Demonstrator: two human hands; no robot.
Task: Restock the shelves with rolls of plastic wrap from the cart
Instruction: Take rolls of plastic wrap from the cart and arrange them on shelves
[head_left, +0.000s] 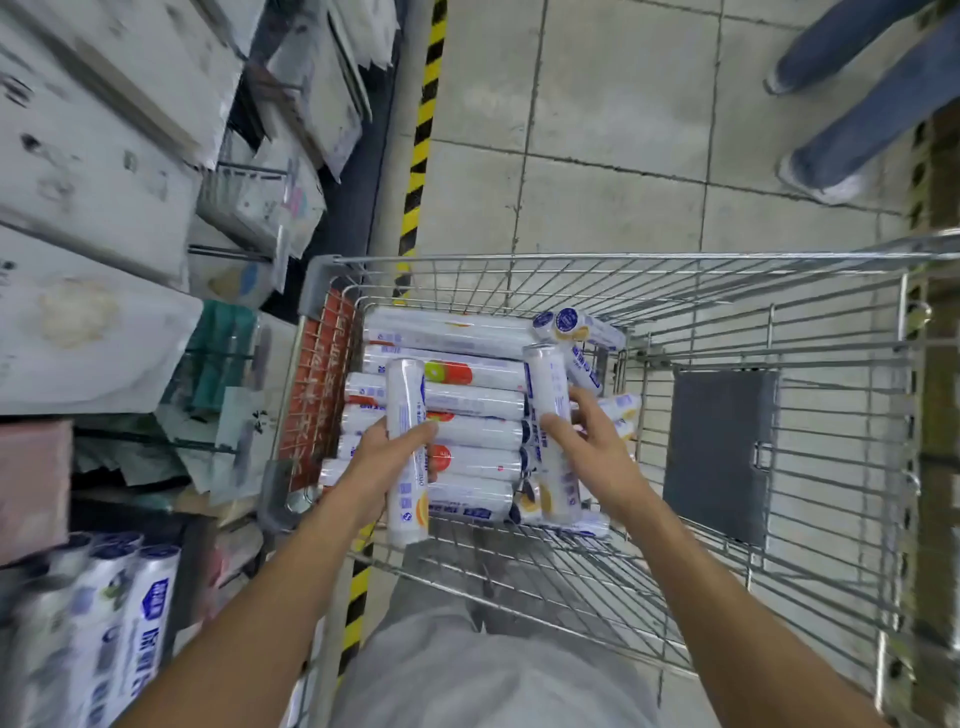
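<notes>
Our left hand (382, 460) wraps one roll (407, 395) at mid-length. Our right hand (592, 447) closes on a second roll (545, 379) the same way. Both rolls lie crosswise over the stack (467, 402) in the cart (623, 256). We judge them light, stiff and slick in their film, so a middle grip suits. The shelved rolls (130, 613) stand left of our left hand, with the cart's red panel (319, 384) between.
</notes>
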